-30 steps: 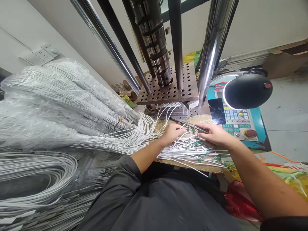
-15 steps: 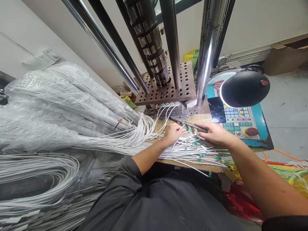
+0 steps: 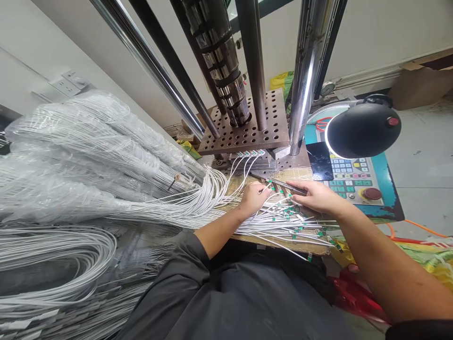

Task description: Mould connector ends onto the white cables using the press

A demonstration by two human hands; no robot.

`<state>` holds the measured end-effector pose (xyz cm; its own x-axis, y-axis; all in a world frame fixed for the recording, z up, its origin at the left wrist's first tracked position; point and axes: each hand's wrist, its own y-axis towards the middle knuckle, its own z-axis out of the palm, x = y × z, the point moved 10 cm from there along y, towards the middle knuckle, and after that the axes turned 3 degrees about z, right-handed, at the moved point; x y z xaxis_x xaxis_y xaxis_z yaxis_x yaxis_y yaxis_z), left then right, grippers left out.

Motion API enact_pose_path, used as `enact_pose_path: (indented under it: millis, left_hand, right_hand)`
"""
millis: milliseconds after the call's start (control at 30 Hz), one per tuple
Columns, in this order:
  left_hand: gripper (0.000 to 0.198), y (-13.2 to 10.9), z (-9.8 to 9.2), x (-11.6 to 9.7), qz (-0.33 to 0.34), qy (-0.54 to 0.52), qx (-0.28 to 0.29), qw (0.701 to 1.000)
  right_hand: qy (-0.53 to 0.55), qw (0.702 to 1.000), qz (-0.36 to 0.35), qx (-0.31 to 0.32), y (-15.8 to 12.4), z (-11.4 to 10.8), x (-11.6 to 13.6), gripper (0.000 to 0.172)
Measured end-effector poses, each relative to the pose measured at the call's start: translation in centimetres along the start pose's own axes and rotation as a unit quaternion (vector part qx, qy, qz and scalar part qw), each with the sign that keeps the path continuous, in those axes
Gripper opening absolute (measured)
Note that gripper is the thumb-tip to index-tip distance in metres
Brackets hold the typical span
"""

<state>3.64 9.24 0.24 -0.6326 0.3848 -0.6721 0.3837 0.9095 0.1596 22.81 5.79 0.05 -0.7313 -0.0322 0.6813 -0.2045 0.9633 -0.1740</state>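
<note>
Several thin white cables with small green-tipped connectors lie fanned over a cardboard-covered bench in front of me. My left hand is curled, its fingers pinched on a white cable near its connector. My right hand rests on the cable ends with fingers bent, holding a dark slender tool that points left. Behind the hands, more cable ends sit plugged in a row under the perforated press plate.
Steel press columns rise straight ahead. Big bundles of white cable in plastic wrap fill the left side. A black lamp hangs over a control panel with a red button on the right. Coloured bags lie lower right.
The view has shifted slightly; both hands stay in nearly the same place over the cable ends, with only small finger movement.
</note>
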Motion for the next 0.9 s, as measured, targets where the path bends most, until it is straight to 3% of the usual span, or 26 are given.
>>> enact_pose_path:
  millis: [900]
  left_hand:
    - [0.03,-0.1,-0.3,-0.2,-0.02,0.037,-0.031,0.999]
  right_hand:
    - [-0.026,1.0,0.005,-0.005,0.0,-0.5,0.5,0.063]
